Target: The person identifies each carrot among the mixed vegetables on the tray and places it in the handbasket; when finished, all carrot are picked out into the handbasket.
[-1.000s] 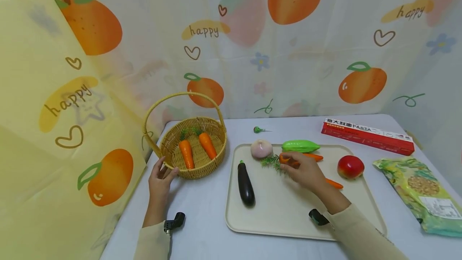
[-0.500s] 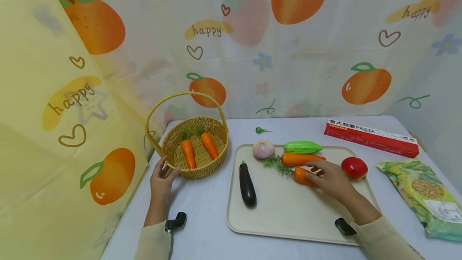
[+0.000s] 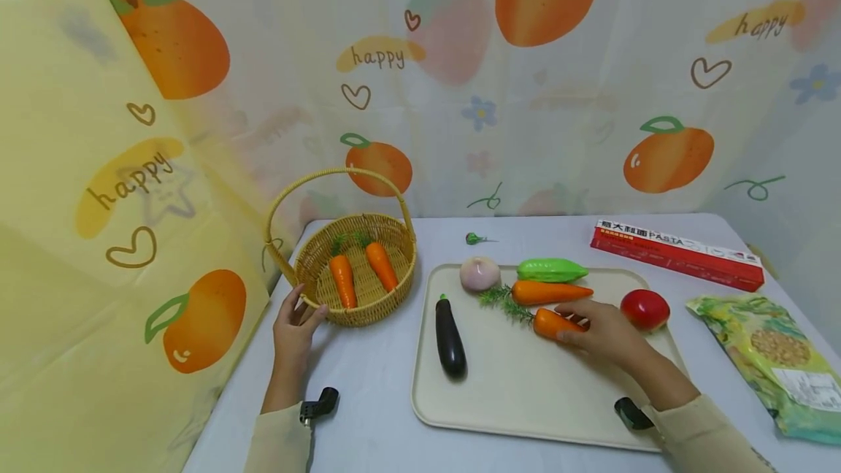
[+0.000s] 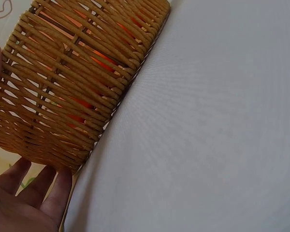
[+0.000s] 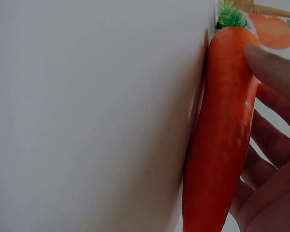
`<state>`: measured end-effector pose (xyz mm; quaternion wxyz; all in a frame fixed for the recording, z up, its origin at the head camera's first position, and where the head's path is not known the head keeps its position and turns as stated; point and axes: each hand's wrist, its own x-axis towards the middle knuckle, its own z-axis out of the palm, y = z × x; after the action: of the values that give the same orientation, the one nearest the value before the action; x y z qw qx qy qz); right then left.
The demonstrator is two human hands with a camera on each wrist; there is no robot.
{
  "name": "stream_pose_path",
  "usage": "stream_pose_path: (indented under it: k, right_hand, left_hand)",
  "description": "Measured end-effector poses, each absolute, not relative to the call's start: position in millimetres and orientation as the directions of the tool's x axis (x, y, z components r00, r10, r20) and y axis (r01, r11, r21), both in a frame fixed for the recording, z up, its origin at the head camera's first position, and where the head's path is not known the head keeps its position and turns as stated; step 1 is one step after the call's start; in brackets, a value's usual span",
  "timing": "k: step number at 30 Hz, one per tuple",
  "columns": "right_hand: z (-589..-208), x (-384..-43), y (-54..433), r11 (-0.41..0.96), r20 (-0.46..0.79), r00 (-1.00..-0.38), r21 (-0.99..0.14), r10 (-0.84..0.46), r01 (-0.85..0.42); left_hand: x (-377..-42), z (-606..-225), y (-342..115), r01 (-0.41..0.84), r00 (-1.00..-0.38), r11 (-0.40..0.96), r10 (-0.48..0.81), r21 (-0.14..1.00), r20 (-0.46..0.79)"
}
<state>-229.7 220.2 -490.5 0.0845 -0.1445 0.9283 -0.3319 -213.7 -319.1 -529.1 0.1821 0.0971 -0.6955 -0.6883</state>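
My right hand [image 3: 601, 331] holds an orange carrot [image 3: 550, 322] with green leaves, low over the beige tray [image 3: 499, 393]. In the right wrist view the thumb [image 5: 275, 70] presses the carrot's thick end, and the fingers lie along its other side. At the left, my left hand [image 3: 293, 331] touches the near-left side of a wicker basket [image 3: 368, 316] with thumb and fingers spread. The left wrist view shows its fingertips [image 4: 63, 181] against the woven wall. Two carrots [image 3: 342, 282] lie inside the basket. Another carrot [image 3: 550, 291] lies on the tray behind the held one.
The tray also bears an eggplant [image 3: 450, 338], a pale purple onion-like bulb [image 3: 479, 274], a bumpy green vegetable [image 3: 552, 268] and a round red fruit [image 3: 646, 310]. To the right are a red pasta box [image 3: 677, 255] and a printed bag [image 3: 775, 356]. A small green item [image 3: 473, 238] lies behind.
The right hand has let go of the farther carrot, moved right and nearer, and taken hold of the nearer one. The left hand has stayed at the basket.
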Motion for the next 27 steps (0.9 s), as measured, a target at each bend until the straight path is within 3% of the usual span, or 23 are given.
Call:
stream_pose_path:
  k: [11,27]
  right_hand:
    - [-484,-231,214,0.753,-0.137,-0.913,-0.618,-0.384,-0.224]
    - [-485,-226,174,0.624,0.005,-0.906,-0.723,-0.423,-0.295]
  left_hand:
    - [-210,-532,-319,0.112,-0.917,0.042,-0.379,0.993,0.12]
    - [-214,-531,-321,0.095,-0.917,0.068,-0.383,0.993,0.114]
